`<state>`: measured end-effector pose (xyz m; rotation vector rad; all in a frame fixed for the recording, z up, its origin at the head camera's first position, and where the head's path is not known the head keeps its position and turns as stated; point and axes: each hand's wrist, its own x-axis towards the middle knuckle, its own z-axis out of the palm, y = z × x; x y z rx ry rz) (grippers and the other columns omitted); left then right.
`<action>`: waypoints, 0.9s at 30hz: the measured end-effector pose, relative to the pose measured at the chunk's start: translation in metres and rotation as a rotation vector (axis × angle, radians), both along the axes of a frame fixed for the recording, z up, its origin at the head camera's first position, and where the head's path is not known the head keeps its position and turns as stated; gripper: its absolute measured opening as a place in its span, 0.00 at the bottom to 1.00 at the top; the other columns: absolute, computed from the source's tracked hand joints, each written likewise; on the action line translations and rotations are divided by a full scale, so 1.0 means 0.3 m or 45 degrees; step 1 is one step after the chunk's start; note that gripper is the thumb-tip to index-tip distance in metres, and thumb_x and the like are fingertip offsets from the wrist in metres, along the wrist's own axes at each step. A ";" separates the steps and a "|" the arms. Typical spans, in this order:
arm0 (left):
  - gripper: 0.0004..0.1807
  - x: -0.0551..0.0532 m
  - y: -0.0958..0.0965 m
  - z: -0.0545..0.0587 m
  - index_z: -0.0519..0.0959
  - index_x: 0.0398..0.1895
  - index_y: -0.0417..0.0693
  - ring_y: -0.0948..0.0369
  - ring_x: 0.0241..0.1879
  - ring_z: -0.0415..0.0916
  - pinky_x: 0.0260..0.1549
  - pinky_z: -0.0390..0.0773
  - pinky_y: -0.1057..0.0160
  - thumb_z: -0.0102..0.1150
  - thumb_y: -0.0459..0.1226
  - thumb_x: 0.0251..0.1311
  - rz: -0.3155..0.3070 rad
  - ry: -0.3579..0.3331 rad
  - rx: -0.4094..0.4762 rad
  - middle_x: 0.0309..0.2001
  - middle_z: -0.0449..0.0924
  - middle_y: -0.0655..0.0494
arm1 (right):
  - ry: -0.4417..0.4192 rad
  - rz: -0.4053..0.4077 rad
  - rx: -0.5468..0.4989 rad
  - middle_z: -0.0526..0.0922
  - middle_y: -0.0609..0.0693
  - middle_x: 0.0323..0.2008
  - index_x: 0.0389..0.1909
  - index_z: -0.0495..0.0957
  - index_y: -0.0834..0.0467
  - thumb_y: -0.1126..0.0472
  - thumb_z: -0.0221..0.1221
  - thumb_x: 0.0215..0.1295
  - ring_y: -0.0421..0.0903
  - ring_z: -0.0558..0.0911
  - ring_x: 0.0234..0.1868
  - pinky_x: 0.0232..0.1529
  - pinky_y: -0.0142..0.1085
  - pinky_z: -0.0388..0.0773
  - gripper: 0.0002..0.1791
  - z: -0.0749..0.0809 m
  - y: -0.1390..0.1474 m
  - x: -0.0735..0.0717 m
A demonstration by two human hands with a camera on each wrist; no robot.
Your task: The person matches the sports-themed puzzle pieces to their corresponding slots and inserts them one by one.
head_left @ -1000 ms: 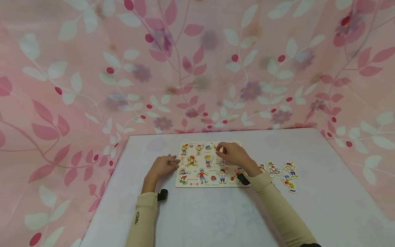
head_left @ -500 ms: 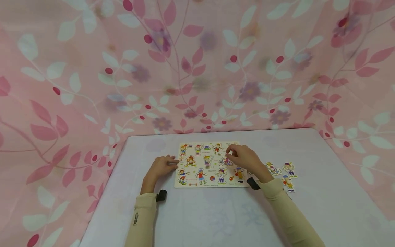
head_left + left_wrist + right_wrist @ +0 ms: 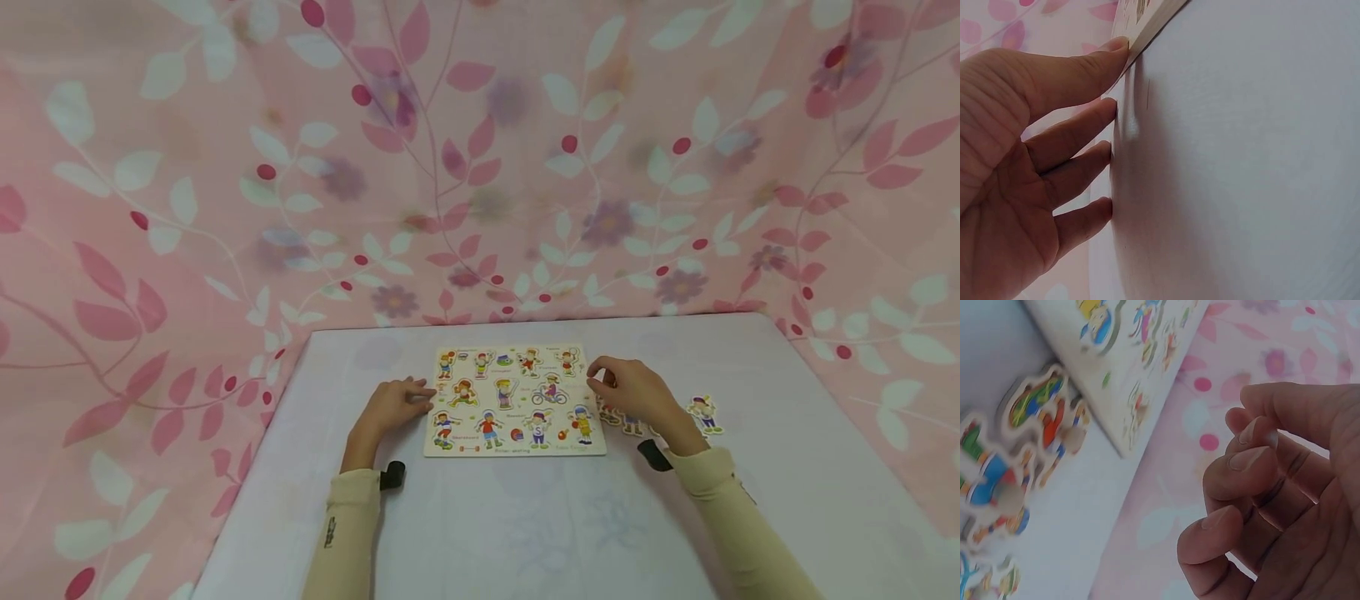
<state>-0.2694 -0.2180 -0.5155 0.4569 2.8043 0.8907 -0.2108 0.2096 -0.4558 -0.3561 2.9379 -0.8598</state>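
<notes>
**Between left grip (image 3: 392,408) and right grip (image 3: 633,392) lies a puzzle board (image 3: 596,448)**

The left grip is spread, its fingers nearly straight; it rests at the near side edge of the puzzle board without closing around it. The left wrist view shows what the head view does not: the thumb (image 3: 1094,72) meets this edge, and the other fingertips are apart from one another. Whether these touch the bench (image 3: 525,517), I cannot tell.

Right of this grip, the board bears coloured sport figures (image 3: 550,392); its small printed words (image 3: 513,451) are hard to read.

Just beside the opposite edge, the right grip has its fingers loosely bent, with nothing visible between them. Under and to the right of it, loose figure pieces (image 3: 705,415) lie on the bench; in the head view the hand hides some. The right wrist view reveals more, with round knobs (image 3: 1074,439), though the lowest piece is cut off.
</notes>
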 end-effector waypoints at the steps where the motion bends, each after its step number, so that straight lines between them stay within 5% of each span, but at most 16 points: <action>1: 0.15 0.000 -0.001 -0.001 0.87 0.49 0.52 0.45 0.69 0.62 0.68 0.57 0.43 0.69 0.42 0.59 0.003 0.000 0.002 0.60 0.77 0.50 | 0.002 -0.002 -0.002 0.76 0.46 0.22 0.48 0.80 0.57 0.56 0.61 0.68 0.42 0.72 0.19 0.19 0.37 0.68 0.12 0.000 0.013 0.003; 27: 0.15 0.004 -0.003 0.002 0.87 0.48 0.53 0.46 0.68 0.64 0.68 0.57 0.44 0.70 0.42 0.57 0.013 0.014 0.003 0.59 0.78 0.50 | -0.187 -0.164 0.043 0.75 0.47 0.24 0.47 0.78 0.60 0.56 0.62 0.67 0.44 0.72 0.21 0.20 0.38 0.68 0.14 -0.099 0.284 0.117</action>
